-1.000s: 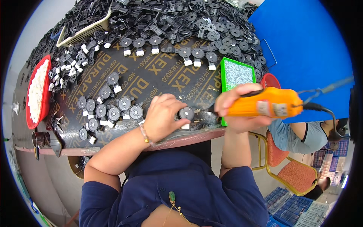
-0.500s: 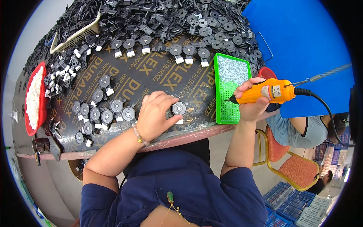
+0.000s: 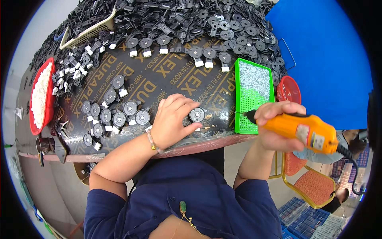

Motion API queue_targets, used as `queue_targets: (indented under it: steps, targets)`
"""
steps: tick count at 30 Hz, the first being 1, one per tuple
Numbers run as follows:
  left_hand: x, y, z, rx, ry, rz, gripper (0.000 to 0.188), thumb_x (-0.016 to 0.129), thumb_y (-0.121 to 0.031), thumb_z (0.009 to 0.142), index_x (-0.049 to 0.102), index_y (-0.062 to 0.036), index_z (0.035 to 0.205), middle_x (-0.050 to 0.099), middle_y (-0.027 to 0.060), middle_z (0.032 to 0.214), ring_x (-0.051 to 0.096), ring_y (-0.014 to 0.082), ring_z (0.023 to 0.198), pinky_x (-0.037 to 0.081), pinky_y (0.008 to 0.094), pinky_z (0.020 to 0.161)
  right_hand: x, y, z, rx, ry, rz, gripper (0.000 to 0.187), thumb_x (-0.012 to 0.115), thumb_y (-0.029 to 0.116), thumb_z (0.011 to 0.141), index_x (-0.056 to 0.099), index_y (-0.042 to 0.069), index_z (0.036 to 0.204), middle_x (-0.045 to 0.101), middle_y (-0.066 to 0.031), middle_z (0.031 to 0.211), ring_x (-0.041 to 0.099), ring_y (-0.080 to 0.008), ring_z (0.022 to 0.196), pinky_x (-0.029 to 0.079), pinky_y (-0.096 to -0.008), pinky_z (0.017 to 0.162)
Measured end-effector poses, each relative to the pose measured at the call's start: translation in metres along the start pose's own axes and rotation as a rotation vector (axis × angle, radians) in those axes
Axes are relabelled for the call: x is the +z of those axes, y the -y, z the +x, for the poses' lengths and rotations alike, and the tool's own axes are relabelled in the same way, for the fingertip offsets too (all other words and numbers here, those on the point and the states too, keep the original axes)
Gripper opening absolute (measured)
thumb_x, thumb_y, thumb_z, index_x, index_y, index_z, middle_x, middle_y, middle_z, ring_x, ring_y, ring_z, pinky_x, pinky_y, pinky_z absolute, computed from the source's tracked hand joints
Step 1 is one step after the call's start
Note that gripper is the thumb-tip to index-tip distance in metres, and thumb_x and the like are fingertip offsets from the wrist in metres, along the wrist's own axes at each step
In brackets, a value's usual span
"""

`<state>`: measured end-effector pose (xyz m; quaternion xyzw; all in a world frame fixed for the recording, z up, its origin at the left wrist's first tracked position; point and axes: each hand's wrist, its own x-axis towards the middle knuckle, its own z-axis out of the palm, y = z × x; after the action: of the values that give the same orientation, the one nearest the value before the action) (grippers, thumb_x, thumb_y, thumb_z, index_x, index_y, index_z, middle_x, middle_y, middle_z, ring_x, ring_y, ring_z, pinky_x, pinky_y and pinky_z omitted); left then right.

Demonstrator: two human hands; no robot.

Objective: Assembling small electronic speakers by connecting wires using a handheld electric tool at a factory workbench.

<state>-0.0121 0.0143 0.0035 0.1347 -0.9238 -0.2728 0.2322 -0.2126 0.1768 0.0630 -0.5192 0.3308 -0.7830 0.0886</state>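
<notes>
Your left hand (image 3: 171, 121) pinches the round black part (image 3: 197, 115) on the table (image 3: 171, 81), presumably to steady it, while your right hand (image 3: 270, 136) grips the orange screwdriver (image 3: 308, 132) (its tip over the green tray (image 3: 247, 101)).

- The right hand (image 3: 279, 124) hides part of the orange screwdriver (image 3: 304, 130) from us.
- The left hand (image 3: 172, 122) mostly covers the white block (image 3: 197, 129) on our round black part (image 3: 197, 114).
- We find the green tray (image 3: 237, 99)'s bits (image 3: 254, 79) too small to identify.
</notes>
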Motion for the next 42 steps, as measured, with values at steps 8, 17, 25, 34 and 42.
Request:
queue_targets:
  steps: [8,17,25,34,42]
  targets:
    - [-0.001,0.004,-0.002,0.103,-0.019,-0.114,0.029,0.081,-0.015,0.067,0.073,-0.0136,0.095,0.064,-0.0009,0.104,0.054,0.0231,0.107,0.039,0.038,0.089,0.062,-0.038,-0.013,0.075,0.123,0.222,0.084,0.053,0.079,0.077,0.044,0.004,0.112,0.063,-0.0138,0.085,0.062,-0.0196,0.061,0.053,-0.0339,0.058]
    - [-0.001,0.009,-0.006,0.186,-0.054,-0.005,0.025,0.081,-0.014,0.064,0.07,-0.0133,0.086,0.062,-0.0033,0.099,0.055,0.022,0.103,0.039,0.037,0.084,0.076,-0.036,-0.013,0.196,0.022,0.305,0.089,0.058,0.08,0.069,0.047,0.002,0.109,0.062,-0.0091,0.079,0.062,-0.0168,0.063,0.055,-0.03,0.063]
    - [-0.001,0.001,-0.002,0.08,-0.035,0.039,0.052,0.082,-0.021,0.064,0.066,-0.0109,0.113,0.061,0.0008,0.107,0.052,0.0235,0.109,0.04,0.0381,0.088,0.066,-0.043,-0.021,0.307,0.046,0.136,0.085,0.054,0.082,0.074,0.045,0.004,0.108,0.06,-0.0112,0.08,0.06,-0.0169,0.059,0.052,-0.0318,0.057]
    - [0.006,0.007,-0.005,0.071,0.018,0.08,0.051,0.08,-0.024,0.068,0.067,-0.0092,0.114,0.061,0.0009,0.106,0.052,0.0218,0.11,0.04,0.0376,0.089,0.073,-0.043,-0.021,0.376,0.077,0.09,0.085,0.057,0.081,0.069,0.047,0.004,0.103,0.06,-0.0102,0.079,0.059,-0.0148,0.059,0.052,-0.0275,0.056]
    - [0.008,0.005,-0.004,0.065,-0.005,0.069,0.048,0.079,-0.024,0.067,0.068,-0.0086,0.111,0.062,0.0005,0.104,0.053,0.0212,0.107,0.04,0.0375,0.088,0.085,-0.04,-0.019,0.517,0.115,0.024,0.082,0.062,0.079,0.067,0.049,0.004,0.098,0.063,-0.0129,0.079,0.058,-0.0124,0.057,0.048,-0.0202,0.05]
